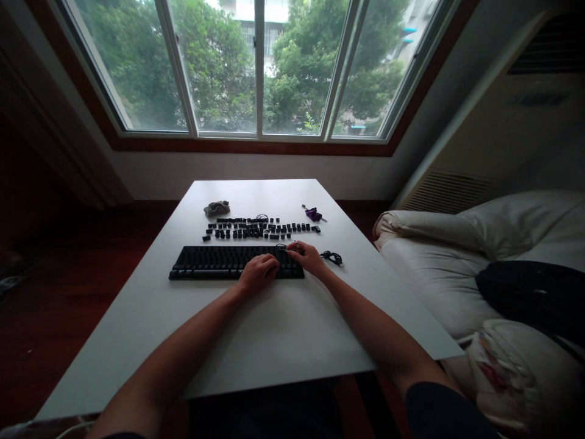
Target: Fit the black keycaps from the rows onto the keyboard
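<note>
While left hand (259, 271) partly hides keyboard (208, 261) (can't tell finger grip), right hand (309, 256) pinches tiny, indistinct item (296, 245) in fingers.

Toward the person from the left hand's (259, 271) fingers, open white tabletop (269, 347) gives wide passage between the forearms. To those fingers' left, the black keyboard (210, 262) forms a low barrier; to their right, the right hand (307, 257) closes off the way, leaving a narrow gap. Ahead of both hands' fingers, rows of loose black keycaps (241, 234) obstruct a low forward path, though the air above is open. Right of the right fingers, beside that wrist, a coiled black cable (332, 258) interrupts sideways passage.
</note>
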{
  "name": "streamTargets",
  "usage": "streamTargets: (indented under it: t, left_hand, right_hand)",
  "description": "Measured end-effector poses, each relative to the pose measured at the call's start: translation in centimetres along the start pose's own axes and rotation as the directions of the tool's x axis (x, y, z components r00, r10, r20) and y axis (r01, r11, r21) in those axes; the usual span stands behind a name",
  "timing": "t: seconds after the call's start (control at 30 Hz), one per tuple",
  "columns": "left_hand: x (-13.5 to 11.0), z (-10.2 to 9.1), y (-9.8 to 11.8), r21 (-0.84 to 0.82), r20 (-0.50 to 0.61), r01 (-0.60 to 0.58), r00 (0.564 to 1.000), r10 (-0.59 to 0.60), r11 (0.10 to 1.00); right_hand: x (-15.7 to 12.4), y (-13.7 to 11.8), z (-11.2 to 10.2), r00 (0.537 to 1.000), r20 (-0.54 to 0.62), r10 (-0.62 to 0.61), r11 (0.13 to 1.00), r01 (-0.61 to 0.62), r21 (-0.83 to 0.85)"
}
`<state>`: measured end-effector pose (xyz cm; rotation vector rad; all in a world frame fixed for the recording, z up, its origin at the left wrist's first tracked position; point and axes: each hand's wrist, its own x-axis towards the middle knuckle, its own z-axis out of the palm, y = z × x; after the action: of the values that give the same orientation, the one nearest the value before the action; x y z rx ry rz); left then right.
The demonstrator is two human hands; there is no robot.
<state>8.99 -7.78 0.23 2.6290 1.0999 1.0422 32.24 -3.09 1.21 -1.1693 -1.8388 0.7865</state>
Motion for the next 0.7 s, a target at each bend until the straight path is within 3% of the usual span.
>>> streamTargets:
  t: [0.13, 0.23, 0.53, 0.7]
  left_hand:
    - [0.0, 0.0, 0.0, 0.004, 0.005, -0.01, 1.0, 0.01, 1.0]
    - [0.0, -0.1, 0.0, 0.008, 0.009, -0.017, 1.0, 0.017, 1.0]
    - [0.0, -0.1, 0.0, 0.014, 0.024, -0.023, 0.999, 0.023, 1.0]
    - [0.0, -0.1, 0.0, 0.002, 0.023, -0.011, 1.0, 0.011, 1.0]
  right_hand:
    - [1.5, 1.4, -0.4, 0.988, -0.151, 0.022, 1.0, -0.024, -0.012]
    - [2.7, 2.3, -0.6, 0.982, -0.19, 0.019, 0.996, -0.035, -0.079]
    - [6.0, 4.9, -0.2, 0.99, -0.139, 0.0, 0.91, -0.058, -0.41]
    - [7.7, 6.4, 0.6, 0.99, -0.137, 0.035, 0.864, -0.099, -0.494]
